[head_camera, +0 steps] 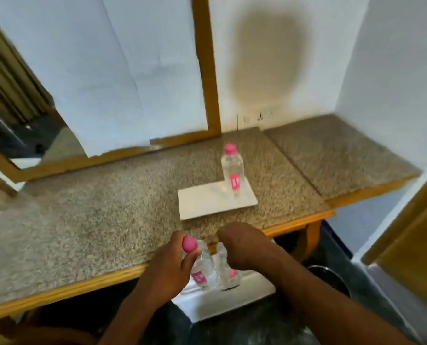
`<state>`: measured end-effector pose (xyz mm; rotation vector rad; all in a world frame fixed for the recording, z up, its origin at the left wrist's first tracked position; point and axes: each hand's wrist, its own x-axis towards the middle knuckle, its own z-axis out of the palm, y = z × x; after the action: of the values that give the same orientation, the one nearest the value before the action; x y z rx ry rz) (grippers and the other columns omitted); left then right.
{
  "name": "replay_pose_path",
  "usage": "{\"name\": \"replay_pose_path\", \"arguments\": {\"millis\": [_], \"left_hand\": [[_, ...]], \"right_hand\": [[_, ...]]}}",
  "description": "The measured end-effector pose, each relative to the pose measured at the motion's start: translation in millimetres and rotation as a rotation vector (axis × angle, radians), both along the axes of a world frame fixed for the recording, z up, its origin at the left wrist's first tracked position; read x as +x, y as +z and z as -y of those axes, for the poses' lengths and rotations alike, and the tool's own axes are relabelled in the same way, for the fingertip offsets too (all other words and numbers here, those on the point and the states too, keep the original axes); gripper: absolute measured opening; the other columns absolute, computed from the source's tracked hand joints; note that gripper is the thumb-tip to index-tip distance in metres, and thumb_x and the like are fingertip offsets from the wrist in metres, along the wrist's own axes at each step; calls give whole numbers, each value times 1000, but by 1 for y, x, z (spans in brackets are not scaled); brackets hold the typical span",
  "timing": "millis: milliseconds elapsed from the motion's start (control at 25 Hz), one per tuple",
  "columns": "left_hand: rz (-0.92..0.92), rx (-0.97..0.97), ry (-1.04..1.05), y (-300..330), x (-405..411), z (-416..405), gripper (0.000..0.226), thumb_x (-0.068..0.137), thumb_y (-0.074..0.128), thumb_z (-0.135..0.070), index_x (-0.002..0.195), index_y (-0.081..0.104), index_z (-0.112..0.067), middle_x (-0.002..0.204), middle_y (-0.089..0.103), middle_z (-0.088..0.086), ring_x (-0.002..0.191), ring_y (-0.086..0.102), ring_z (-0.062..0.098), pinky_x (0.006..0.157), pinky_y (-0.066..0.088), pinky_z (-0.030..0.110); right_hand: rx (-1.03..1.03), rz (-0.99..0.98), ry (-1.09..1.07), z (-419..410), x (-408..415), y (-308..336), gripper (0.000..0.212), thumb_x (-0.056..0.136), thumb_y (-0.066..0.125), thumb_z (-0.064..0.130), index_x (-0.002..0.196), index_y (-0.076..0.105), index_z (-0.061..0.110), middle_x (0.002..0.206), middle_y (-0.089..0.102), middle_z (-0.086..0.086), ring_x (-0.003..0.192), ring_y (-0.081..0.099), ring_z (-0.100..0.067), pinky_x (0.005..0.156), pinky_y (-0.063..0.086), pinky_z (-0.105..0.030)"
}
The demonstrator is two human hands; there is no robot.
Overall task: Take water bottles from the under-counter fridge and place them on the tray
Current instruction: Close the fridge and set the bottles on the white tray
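A white tray lies on the speckled granite counter. One clear water bottle with a pink cap stands upright on the tray's far right corner. My left hand grips a second pink-capped bottle near its neck, just in front of the counter edge. My right hand is closed around the top of a third bottle, hiding its cap. Both held bottles hang upright below counter height, above a white surface that may be the fridge's open door or top.
A wood-framed mirror leans on the wall behind the counter. A lower granite shelf adjoins on the right. A wooden door edge stands at far right. A dark round bin sits on the floor below.
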<state>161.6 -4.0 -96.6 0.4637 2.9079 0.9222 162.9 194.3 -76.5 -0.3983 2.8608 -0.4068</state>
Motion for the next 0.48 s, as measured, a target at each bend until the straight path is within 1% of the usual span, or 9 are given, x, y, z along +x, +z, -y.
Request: {"name": "replay_pose_path", "arguments": {"millis": [40,120,160,200,280,320,400,480], "left_hand": [[-39,-5,-22,37,-2,-6,18,90,61,-36,97,47,-26,76,60,-9,67,58,10,55,40,20],[-79,-23,-43,101,-4,-17,21,90,61,-36,102,48,-25,86,65,-3,73,62,14,59,43,27],[-175,2,-17,161,-20,-16,21,90,60,-37,103,48,-25,88,65,-2,75,61,13,59,43,27],[-212,23,-14,195,-33,-18,21,90,59,-37,103,47,-27,89,63,-4,74,60,10,58,41,25],[-231,5,-34,215,-59,-24,20,91,58,-37,103,46,-28,91,62,-4,74,58,6,57,40,22],[-235,11,-33,221,-69,-26,20,91,58,-37,104,46,-27,93,63,-2,76,58,8,59,41,24],[-226,2,-31,215,-80,-34,22,91,59,-36,106,49,-24,101,66,3,84,60,15,67,48,30],[-214,18,-44,205,-89,-42,21,91,59,-35,105,51,-22,104,66,4,87,59,16,74,51,34]], "right_hand": [[19,-64,30,-3,-2,47,20,77,60,5,97,60,5,108,63,-19,102,60,-36,75,47,-33],[35,-110,70,-4,-3,125,25,77,60,5,102,61,3,109,64,-19,102,61,-34,78,50,-34],[78,-197,96,-2,-21,193,28,78,60,5,105,62,3,110,64,-18,103,61,-34,80,51,-35],[85,-226,97,-2,-32,228,29,78,61,4,107,62,3,109,64,-17,101,61,-33,80,52,-36],[111,-258,118,-2,-53,246,24,79,62,2,104,63,3,101,65,-16,92,62,-30,75,53,-35],[117,-273,117,-3,-64,249,21,80,62,2,100,64,3,96,65,-15,87,63,-28,72,53,-34],[144,-288,112,-10,-75,239,15,81,62,1,96,66,3,91,66,-13,82,63,-25,72,55,-32],[111,-264,86,-15,-86,226,16,82,62,0,97,66,3,91,66,-12,82,63,-23,72,55,-30]]}}
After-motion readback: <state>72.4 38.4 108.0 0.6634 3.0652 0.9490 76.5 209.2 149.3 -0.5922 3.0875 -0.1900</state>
